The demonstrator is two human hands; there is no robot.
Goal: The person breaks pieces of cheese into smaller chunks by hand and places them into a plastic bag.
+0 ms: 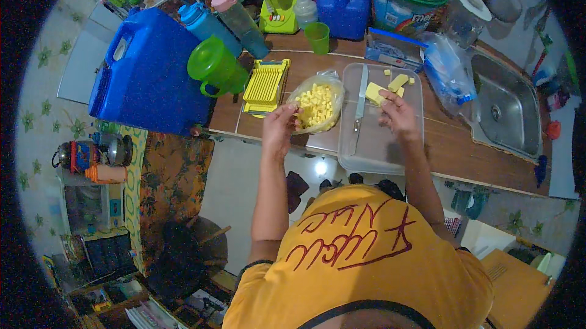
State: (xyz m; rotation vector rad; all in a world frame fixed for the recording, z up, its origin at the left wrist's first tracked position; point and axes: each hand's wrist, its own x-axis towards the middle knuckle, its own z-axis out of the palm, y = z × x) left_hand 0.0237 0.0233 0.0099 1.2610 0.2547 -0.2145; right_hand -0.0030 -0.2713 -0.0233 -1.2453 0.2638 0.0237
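My left hand (281, 126) is closed at the near left rim of a clear plastic bag (297, 94), its fingertips pinching the edge. Inside the bag lie many small yellow cubes (318, 102) that look like cheese. To the right, my right hand (400, 115) is closed, thumb and fingers on a pale yellow slab of cheese (374, 92). Other cut pieces of cheese (398, 82) lie just beyond it. All these pieces are over a translucent plastic tray (378, 152). Along the tray's left side rests a knife (361, 100), its blade pointing away from me.
Left of the bag are a yellow slicer (267, 82) and a green pitcher (210, 63). A big blue jug (159, 72) stands farther left. Behind are a green cup (317, 37) and a lidded bucket (403, 8). A plastic bag (448, 72) and a steel sink (510, 106) are at right.
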